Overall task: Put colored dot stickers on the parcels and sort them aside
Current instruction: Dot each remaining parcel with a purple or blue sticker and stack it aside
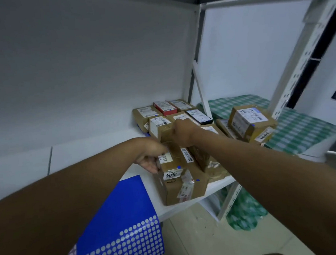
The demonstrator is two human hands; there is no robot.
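Two hands were in view: the left hand (152,158) and the right hand (184,133). One blue sticker sheet (120,220) lay at lower left. Roughly ten parcels (179,186) occupied the white shelf (97,150); the exact count was obscured. Two parcels (250,123) sat at the right.

two bare forearms, no sleeves, watch or rings in sight, end in the left hand (151,158) and the right hand (183,133), both ungloved.
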